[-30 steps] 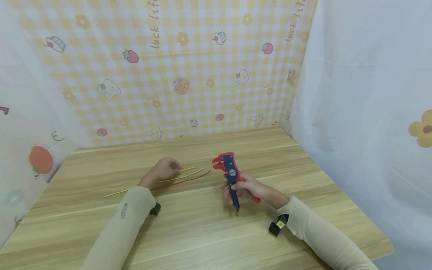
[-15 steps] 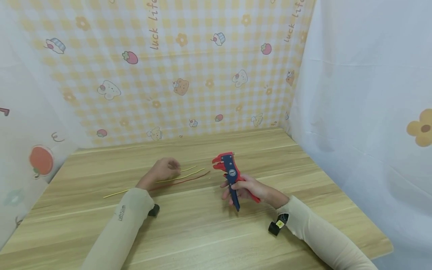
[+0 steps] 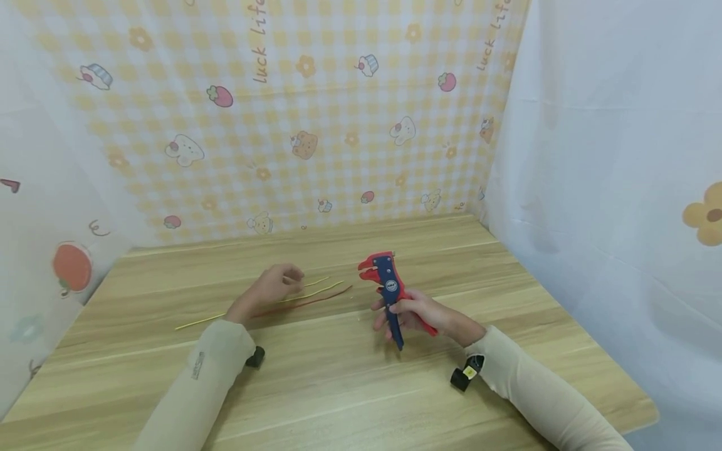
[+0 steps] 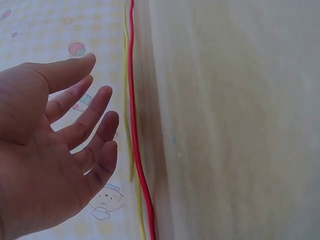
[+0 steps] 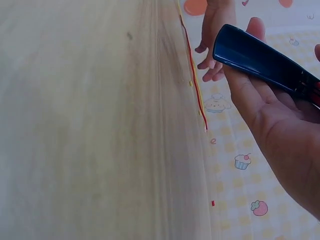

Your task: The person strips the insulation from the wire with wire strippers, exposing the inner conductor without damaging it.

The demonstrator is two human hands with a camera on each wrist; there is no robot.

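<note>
In the head view my right hand (image 3: pixel 420 310) grips a red and dark blue wire stripper (image 3: pixel 388 275), its head pointing up and to the left. One dark blue handle (image 5: pixel 260 57) lies along the fingers in the right wrist view. My left hand (image 3: pixel 273 287) hovers palm inward over the wires, fingers loosely bent and holding nothing. Under and beside it lie a red wire (image 3: pixel 321 299) and yellow wires (image 3: pixel 318 290), partly hidden by the hand and wrist. The left wrist view shows the red wire (image 4: pixel 133 100) beside the yellow one (image 4: pixel 126 90), apart from the fingertips.
Tiny scraps (image 3: pixel 351 297) lie on the wooden table (image 3: pixel 350 388) between the hands. A small red piece (image 5: pixel 213 203) shows in the right wrist view. A checked cloth (image 3: pixel 338 106) hangs behind the table, and a white curtain (image 3: pixel 609 156) stands at the right.
My left forearm has shifted very slightly to the left. The right hand keeps the same grip on the wire stripper, and the wires lie as before.
</note>
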